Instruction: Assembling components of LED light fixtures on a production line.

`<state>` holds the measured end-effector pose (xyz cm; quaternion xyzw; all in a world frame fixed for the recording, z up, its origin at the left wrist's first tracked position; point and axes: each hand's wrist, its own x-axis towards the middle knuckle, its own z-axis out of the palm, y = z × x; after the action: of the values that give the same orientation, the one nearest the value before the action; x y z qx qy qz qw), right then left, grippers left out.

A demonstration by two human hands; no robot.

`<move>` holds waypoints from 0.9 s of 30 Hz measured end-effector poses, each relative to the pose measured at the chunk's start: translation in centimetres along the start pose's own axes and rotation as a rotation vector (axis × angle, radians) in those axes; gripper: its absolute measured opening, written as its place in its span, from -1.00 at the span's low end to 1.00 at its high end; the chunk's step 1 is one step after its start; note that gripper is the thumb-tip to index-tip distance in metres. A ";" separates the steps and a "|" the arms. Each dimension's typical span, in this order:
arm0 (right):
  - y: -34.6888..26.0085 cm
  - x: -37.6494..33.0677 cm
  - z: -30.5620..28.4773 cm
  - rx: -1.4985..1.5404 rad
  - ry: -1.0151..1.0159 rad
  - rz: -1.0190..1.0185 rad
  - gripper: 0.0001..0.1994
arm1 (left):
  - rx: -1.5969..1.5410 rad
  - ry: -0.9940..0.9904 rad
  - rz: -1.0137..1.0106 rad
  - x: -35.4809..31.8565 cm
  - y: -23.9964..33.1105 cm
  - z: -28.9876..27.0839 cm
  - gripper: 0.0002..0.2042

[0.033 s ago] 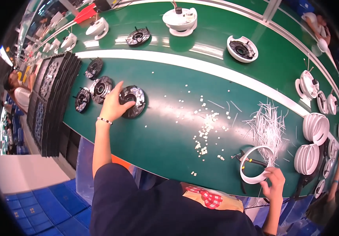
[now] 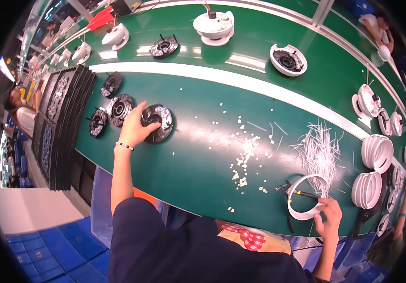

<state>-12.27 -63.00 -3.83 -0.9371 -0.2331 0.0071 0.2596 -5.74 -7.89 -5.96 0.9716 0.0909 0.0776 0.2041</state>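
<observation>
My left hand (image 2: 134, 129) is at the left side of a round black plastic disc part (image 2: 164, 127) with a raised ring at its centre. The thumb lies across its face, the index finger reaches along its upper left rim, and the remaining fingers are mostly hidden. Out to the right, my right hand (image 2: 328, 218) pinches the lower right edge of a white plastic ring (image 2: 291, 200), tilted above the bench. Through and beside that ring show cutting pliers (image 2: 306, 194) with black and yellow handles. Three similar black discs (image 2: 119, 110) rest left of my left hand.
Small white square bits (image 2: 248, 148) are scattered mid-bench, left of a heap of thin white strips (image 2: 320, 153). White rings (image 2: 377, 153) are stacked at right. Stacked black trays (image 2: 61, 127) stand left. Beyond a white rail (image 2: 240, 85), white housings (image 2: 214, 28) sit on a green belt. Other people are nearby.
The whole view has shifted slightly. Both hands keep the same positions on the black disc and the white ring.
</observation>
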 end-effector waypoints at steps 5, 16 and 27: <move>-2.9 1.8 1.4 -0.231 0.305 0.167 -0.32 | -0.234 -0.054 -0.114 1.1 0.2 0.7 -0.58; -6.3 5.1 4.6 -0.192 0.340 0.575 0.12 | -1.394 -0.069 0.033 6.1 12.7 4.4 -0.74; -5.7 3.7 2.7 -0.144 0.369 0.536 0.19 | -1.557 -0.347 0.165 5.1 22.3 6.4 -0.75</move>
<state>-11.77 -55.71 -2.96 -0.9666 0.0726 -0.1115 0.2193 3.66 -29.30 -2.00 0.5521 -0.0944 -0.0185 0.8282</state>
